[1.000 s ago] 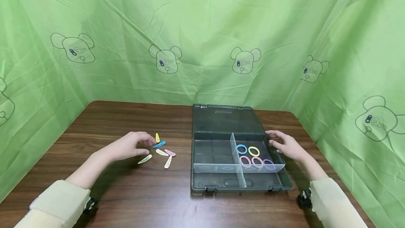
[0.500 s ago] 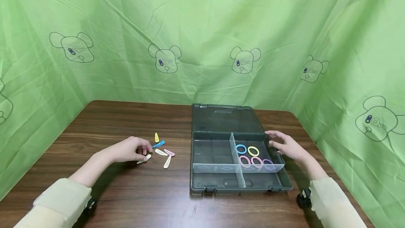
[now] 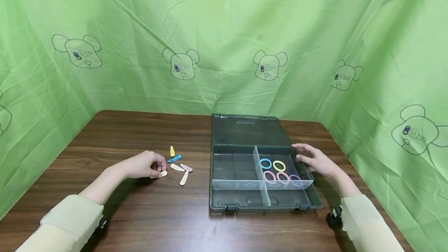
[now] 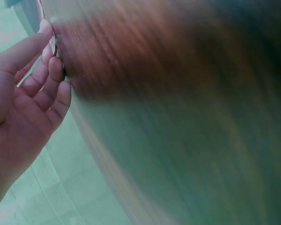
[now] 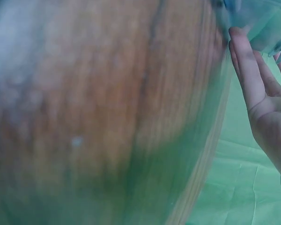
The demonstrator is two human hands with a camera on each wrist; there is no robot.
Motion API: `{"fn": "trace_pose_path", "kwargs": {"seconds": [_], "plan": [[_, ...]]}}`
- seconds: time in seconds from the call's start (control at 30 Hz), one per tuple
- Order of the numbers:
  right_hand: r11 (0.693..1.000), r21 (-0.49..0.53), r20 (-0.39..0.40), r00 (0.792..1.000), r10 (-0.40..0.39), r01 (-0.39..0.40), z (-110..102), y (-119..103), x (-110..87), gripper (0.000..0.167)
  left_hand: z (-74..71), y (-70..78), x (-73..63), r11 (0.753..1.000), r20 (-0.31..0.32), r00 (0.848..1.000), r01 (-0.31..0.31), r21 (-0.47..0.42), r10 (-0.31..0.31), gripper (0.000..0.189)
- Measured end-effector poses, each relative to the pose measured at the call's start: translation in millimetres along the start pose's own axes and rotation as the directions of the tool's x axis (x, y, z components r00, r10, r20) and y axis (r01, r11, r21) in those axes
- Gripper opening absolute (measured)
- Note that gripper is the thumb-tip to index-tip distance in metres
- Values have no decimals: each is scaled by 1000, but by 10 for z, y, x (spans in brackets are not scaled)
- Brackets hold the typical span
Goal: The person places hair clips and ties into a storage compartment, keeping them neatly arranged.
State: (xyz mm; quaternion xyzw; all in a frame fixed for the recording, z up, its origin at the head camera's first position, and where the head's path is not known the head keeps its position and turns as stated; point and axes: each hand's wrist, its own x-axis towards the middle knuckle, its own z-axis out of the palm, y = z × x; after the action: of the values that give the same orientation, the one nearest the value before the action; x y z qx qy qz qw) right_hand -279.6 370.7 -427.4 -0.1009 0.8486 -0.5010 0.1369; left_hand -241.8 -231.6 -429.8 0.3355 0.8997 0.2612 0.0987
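My left hand point(image 3: 145, 165) pinches a pale cream snap hair clip point(image 3: 163, 174) between thumb and fingers, low over the table; in the left wrist view its thin edge shows at the fingertips. To the right lie a yellow clip point(image 3: 172, 151), a blue clip point(image 3: 174, 158), a pink clip point(image 3: 186, 168) and two more pale clips, one of them a cream clip point(image 3: 184, 178). My right hand point(image 3: 320, 162) rests with relaxed fingers on the right side of a dark translucent organizer box point(image 3: 232, 165), its lid laid back. In the right wrist view the fingers extend toward the box.
Clear dividers point(image 3: 238, 184) split the box into compartments. The back right one holds several ring-shaped hair ties, among them a blue hair tie point(image 3: 265, 159) and a yellow one. A green curtain point(image 3: 224, 18) surrounds the back and sides of the wooden table point(image 3: 157, 217).
My left hand has drawn back slightly and closed its fingertips on the nearest pale hair clip. The right hand stays at the box's side. The head view has shifted a little.
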Motion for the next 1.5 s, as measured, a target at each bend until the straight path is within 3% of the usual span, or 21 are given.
{"fn": "trace_pose_path", "kwargs": {"seconds": [0.3,0.6,0.87,1.23,1.5], "plan": [[999,45,34,999,10,-12,-28,-23,2,53,-20,28,11,1000,14,1000,10,-9,-10,13],[998,62,61,998,4,-8,-25,-11,13,56,4,14,30,999,18,999,-34,-4,34,14],[997,82,72,997,7,-13,-41,13,9,56,-22,5,27,997,45,998,-44,-56,46,13],[998,62,73,997,21,-25,-24,-26,16,55,-88,79,27,998,19,999,-32,-61,33,10],[996,85,80,997,18,-25,-17,-56,-9,54,-163,185,112,999,-15,1000,-22,-35,22,11]]}}
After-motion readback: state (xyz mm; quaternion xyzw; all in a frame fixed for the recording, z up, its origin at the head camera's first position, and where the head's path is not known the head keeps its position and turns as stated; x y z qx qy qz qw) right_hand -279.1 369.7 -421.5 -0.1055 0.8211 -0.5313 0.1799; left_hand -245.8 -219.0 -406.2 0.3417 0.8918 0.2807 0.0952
